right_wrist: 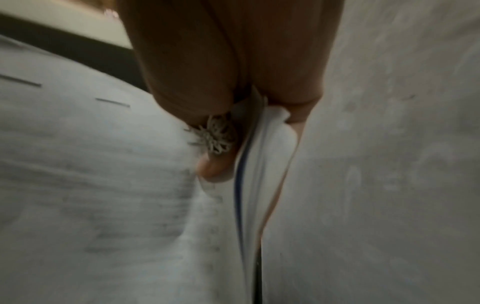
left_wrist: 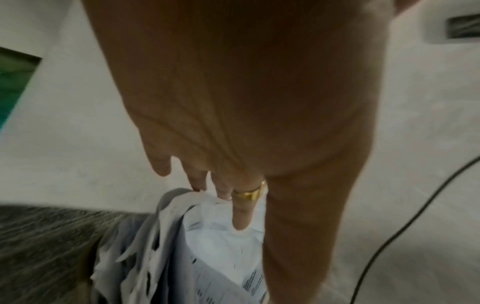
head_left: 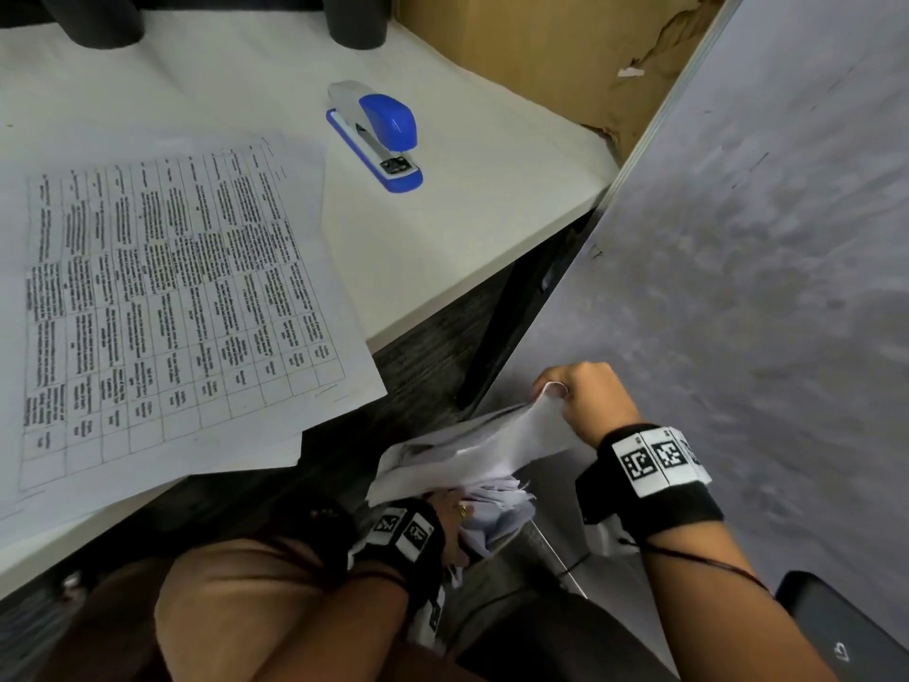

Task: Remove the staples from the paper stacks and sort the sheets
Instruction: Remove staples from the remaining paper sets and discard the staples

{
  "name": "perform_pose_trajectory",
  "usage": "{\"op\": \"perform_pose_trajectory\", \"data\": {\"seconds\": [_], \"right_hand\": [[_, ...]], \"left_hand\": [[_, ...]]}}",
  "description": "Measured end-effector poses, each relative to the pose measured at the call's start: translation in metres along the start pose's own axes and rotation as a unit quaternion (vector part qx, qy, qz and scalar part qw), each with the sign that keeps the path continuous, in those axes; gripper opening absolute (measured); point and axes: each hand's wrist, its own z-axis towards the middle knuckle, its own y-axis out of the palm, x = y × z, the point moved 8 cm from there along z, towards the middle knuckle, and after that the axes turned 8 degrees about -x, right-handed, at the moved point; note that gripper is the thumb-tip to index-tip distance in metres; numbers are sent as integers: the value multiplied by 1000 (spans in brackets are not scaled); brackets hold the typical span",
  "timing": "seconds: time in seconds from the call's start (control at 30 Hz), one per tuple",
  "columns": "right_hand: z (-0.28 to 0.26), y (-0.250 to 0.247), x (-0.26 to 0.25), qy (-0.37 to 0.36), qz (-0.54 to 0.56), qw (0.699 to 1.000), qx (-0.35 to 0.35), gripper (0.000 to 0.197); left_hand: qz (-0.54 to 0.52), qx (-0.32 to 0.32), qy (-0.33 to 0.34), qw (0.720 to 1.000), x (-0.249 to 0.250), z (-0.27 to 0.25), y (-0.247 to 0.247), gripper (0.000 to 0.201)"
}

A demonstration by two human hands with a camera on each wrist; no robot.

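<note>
Left hand [head_left: 445,509] sits lowest, by the lap, fingers laid straight on a ragged bundle of loose sheets [head_left: 472,465] that hangs off the desk edge, below desk level; nothing curled round it that I can see. Right hand [head_left: 585,398] pinches the upper corner of the same bundle, thumb and fingers closed on several layers; right wrist view shows the edges fanned in that pinch [right_wrist: 262,131]. Can't see a staple in any view, too blurred. Printed table sheets [head_left: 182,297] lie flat on the desk [head_left: 492,199], overhanging its front edge. Blue stapler [head_left: 378,135] sits apart behind them. Handling guess: paper is light, floppy, tears at a stapled corner, slides sheet on sheet. Take it close to the bound corner, support the belly with the flat hand, don't pull from the free edges. Bundle probably wants to go up onto the desk first.
</note>
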Motion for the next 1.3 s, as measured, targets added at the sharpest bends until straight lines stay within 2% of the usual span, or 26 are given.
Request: {"op": "perform_pose_trajectory", "data": {"seconds": [0.07, 0.2, 0.27, 0.43, 0.53, 0.67, 0.8, 0.83, 0.87, 0.9, 0.93, 1.0, 1.07, 1.1, 1.13, 1.17, 1.2, 1.27, 1.3], "right_hand": [[16, 8, -3, 18, -15, 999, -40, 37], [40, 35, -9, 25, -35, 993, -110, 41], [43, 46, -8, 26, -48, 991, -121, 48], [36, 58, -1, 45, -76, 988, -128, 49], [28, 45, 4, 56, -82, 988, -122, 51], [32, 29, 5, 73, -105, 985, -120, 42], [40, 84, -3, 41, -119, 970, -208, 33], [41, 99, 0, 37, -125, 964, -234, 32], [42, 111, 5, 36, -132, 958, -250, 32], [43, 119, 12, 37, -137, 956, -257, 33], [44, 125, 20, 43, -143, 954, -260, 33], [43, 129, 33, 53, -150, 954, -253, 32], [36, 123, 36, 46, -152, 956, -247, 34], [33, 120, 35, 35, -148, 959, -239, 37], [31, 116, 34, 20, -142, 964, -225, 40], [28, 114, 32, 12, -134, 968, -213, 40], [24, 116, 31, 10, -130, 968, -214, 39], [13, 134, 31, 2, -133, 958, -255, 37], [6, 148, 33, 8, -130, 950, -283, 38]], "left_hand": [[23, -23, -12, 999, 4, -4, 10, 120], [29, 19, -28, 999, 5, -19, 12, 95], [25, 36, -32, 999, 2, -26, 11, 94], [12, -11, -9, 1000, -4, -15, 24, 94], [8, 7, 3, 1000, -3, -11, 20, 88], [6, -11, -8, 1000, -5, -10, 21, 99], [-21, -51, -9, 998, 3, -13, 17, 114], [-31, -71, -2, 997, 8, -19, 9, 104], [-45, -77, 8, 996, 13, -23, -2, 85], [-59, -49, 22, 997, 15, -26, -18, 62], [-74, 9, 36, 997, 17, -32, -38, 44], [-94, 170, 48, 980, 15, -52, -76, 23], [-77, 386, 82, 916, 16, -85, -111, 14], [-65, 461, 97, 880, 18, -102, -122, 15], [-58, 490, 93, 865, 20, -109, -129, 26], [-52, 465, 64, 882, 18, -105, -132, 41], [-50, 403, 23, 914, 12, -96, -130, 51], [-35, 215, -61, 974, -6, -67, -107, 40], [-32, 129, -82, 988, -11, -54, -91, 34]]}}
